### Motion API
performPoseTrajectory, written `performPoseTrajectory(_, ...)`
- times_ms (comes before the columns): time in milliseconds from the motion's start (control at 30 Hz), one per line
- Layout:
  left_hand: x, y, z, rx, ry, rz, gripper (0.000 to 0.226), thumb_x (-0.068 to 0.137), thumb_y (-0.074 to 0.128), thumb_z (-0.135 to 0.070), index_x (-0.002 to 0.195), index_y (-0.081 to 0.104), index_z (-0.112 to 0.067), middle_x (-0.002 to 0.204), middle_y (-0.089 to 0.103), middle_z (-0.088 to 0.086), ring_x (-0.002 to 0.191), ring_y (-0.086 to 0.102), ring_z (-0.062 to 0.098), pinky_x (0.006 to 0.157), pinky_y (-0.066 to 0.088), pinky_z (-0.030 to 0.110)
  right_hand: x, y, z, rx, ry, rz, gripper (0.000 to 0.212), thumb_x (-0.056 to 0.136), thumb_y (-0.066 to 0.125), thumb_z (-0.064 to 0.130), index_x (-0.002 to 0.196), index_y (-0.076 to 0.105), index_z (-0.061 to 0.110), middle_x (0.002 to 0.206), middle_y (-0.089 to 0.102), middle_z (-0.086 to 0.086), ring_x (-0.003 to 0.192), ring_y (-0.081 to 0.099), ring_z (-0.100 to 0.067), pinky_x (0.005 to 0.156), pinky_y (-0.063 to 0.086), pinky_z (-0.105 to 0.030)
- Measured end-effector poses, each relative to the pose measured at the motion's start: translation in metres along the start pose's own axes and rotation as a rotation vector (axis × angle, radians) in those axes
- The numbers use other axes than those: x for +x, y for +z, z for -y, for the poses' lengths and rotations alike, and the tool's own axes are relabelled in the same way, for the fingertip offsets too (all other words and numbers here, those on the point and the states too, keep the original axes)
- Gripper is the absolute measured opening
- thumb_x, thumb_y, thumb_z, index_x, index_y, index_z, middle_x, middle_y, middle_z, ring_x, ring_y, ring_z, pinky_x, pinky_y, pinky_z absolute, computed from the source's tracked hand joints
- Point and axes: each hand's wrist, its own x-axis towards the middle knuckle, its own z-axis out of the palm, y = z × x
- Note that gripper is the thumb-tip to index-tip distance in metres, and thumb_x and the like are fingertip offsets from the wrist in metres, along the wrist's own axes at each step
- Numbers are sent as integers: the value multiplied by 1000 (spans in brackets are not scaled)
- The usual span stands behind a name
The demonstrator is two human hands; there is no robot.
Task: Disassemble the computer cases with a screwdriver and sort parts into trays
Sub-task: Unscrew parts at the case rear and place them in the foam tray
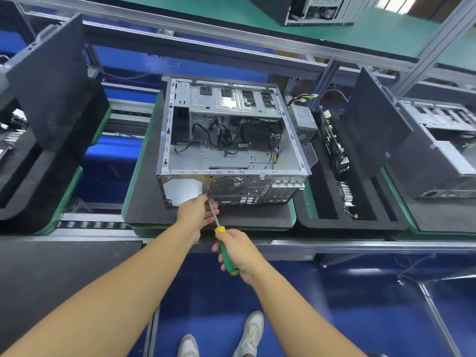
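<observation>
An open grey computer case [229,140] lies on its side on a black foam pad [144,202], its rear panel facing me. Loose black cables lie inside it. My right hand [238,251] grips the green and yellow handle of a screwdriver [223,244]. The metal shaft points up at the rear panel near the fan grille. My left hand [197,215] pinches the shaft close to its tip, right against the case's lower rear edge.
A black foam tray [358,222] to the right holds a power supply [302,122], a circuit board [334,148] and a black side panel [371,135]. More cases stand at far right [443,150] and on the upper shelf [316,9]. A black panel [49,83] leans at left.
</observation>
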Motion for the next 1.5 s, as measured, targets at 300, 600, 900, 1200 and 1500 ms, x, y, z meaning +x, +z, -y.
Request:
performPoseTrajectory(300, -12, -21, 7, -1, -152, 49, 31, 92, 40, -22, 61, 36, -23, 52, 27, -4, 43, 27, 15, 44, 26, 25, -18, -29, 7, 138, -94, 111, 15, 86, 58, 33, 84, 51, 19, 63, 48, 0, 50, 40, -16, 47, 38, -26)
performPoseTrajectory(600, -51, 68, -16, 538, -101, 750, 23, 99, 55, -25, 92, 70, -9, 94, 70, 14, 68, 66, 16, 61, 54, 25, -45, -119, 47, 296, -270, 187, 26, 84, 62, 46, 86, 61, 20, 62, 43, -2, 47, 36, -16, 45, 31, -23)
performPoseTrajectory(900, -52, 219, 30, 572, -85, 621, 17, 99, 55, -6, 111, 65, 1, 98, 73, 17, 84, 75, 22, 75, 60, 31, -49, -267, 43, 79, -55, -359, 13, 90, 55, 28, 83, 56, 17, 56, 50, 2, 43, 42, -14, 42, 34, -23)
performPoseTrajectory(1200, -9, 308, 55, 527, -188, 323, 15, 102, 49, -10, 90, 57, -8, 83, 65, 6, 68, 65, 15, 55, 53, 22, -31, -347, 22, 118, 60, -358, 8, 88, 56, 22, 81, 57, 18, 60, 52, 3, 45, 43, -12, 43, 36, -23)
performPoseTrajectory(1500, -29, 325, 23, 582, -76, 434, 25, 101, 46, -17, 123, 57, -11, 116, 65, 3, 101, 68, 18, 83, 56, 31, 0, -358, 49, 195, 13, -296, 14, 90, 53, 28, 85, 60, 17, 58, 51, 2, 45, 42, -14, 43, 37, -24)
